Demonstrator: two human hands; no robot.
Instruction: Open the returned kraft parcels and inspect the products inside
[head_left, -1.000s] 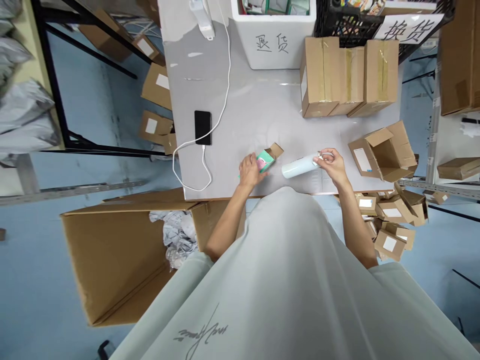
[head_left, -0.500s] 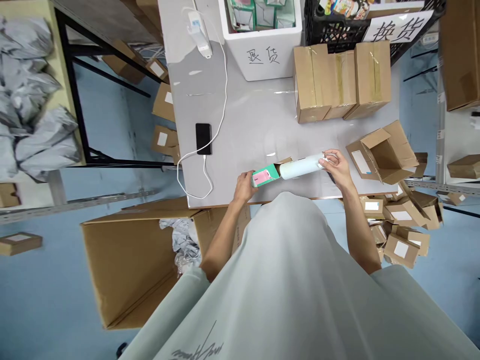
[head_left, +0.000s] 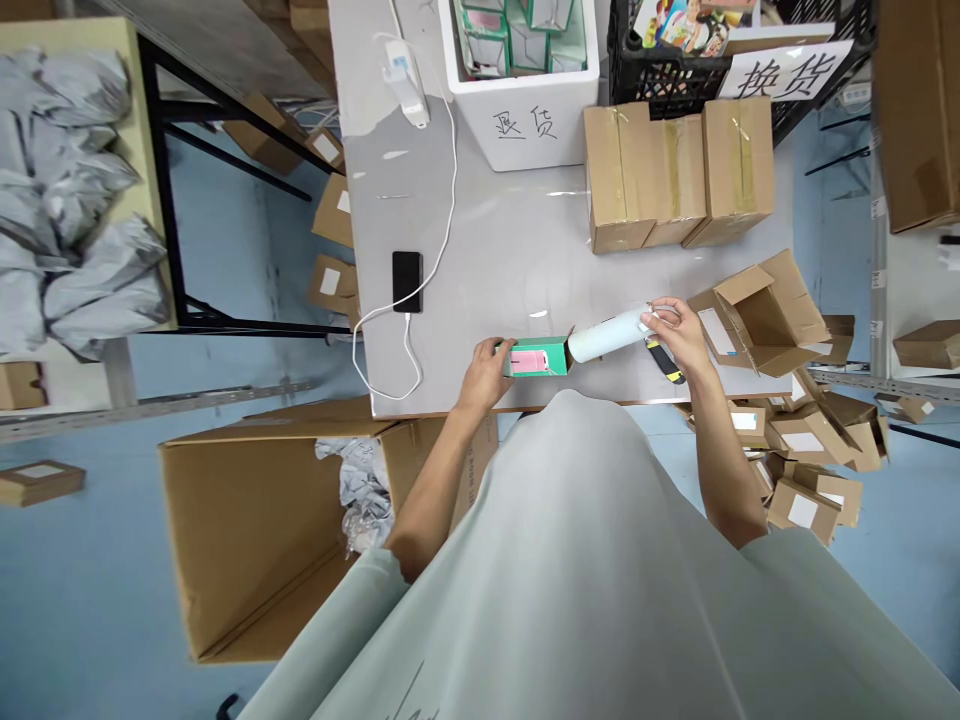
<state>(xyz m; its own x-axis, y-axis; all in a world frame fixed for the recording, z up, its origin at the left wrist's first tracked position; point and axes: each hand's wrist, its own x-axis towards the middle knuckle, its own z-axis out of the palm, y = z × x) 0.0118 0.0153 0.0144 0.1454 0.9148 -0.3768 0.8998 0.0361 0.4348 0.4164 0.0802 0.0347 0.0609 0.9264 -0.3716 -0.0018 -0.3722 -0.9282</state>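
Swung round since a second ago, the green-and-pink box (head_left: 536,357) now lies nearly level along the front of the worktop (head_left: 487,240), its open end turned towards the pale blue bottle (head_left: 609,335), and that bottle's base has come right up to the opening; whether it has passed inside, I can't tell. The left hand (head_left: 486,375) grips the box by its far end, fingers curled over the edge. The right hand (head_left: 679,335) pinches the bottle near its top, holding it at a slight slant, top end farther from the person. Just beneath that hand lies a black-and-yellow utility knife (head_left: 664,361), close to the worktop's front edge. Off to the person's right sits an open cardboard box (head_left: 772,310), and beyond the hands stand three taped cartons (head_left: 679,180) in a row beside a white bin (head_left: 525,125) of green packages. Over on the left, a white cable (head_left: 452,190) crosses a black handheld device (head_left: 407,280).
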